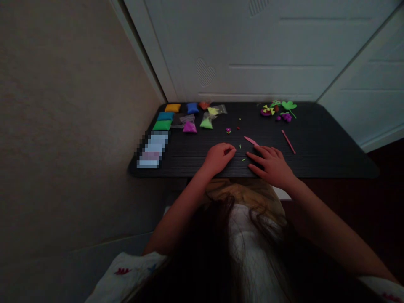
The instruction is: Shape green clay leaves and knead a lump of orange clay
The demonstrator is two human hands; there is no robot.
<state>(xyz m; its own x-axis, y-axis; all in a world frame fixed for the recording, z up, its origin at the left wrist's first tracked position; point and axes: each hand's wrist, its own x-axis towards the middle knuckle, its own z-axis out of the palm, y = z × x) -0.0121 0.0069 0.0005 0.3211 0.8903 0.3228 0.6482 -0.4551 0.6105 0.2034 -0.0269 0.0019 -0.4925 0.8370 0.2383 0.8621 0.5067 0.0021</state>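
Mid-frame, near the bottom edge of the counter [331, 147]: left hand [220, 157] curled, can't tell if it's gripping anything; gap, then right hand [270, 165] spread loose by the pink knife [250, 140].

Slim pink knife [251, 141], aslant, near two tiny green strips [243, 159]

Pixelated screen [153, 149], white door [252, 46], beige wall [69, 126]

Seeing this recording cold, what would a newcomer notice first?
Probably the bright packets clustered at the back left of the black tabletop. Next come two bare hands near the front edge: the left hand curled, the right hand spread beside a pink knife-shaped tool. At the back right, a bright green clover-like shape stands out.
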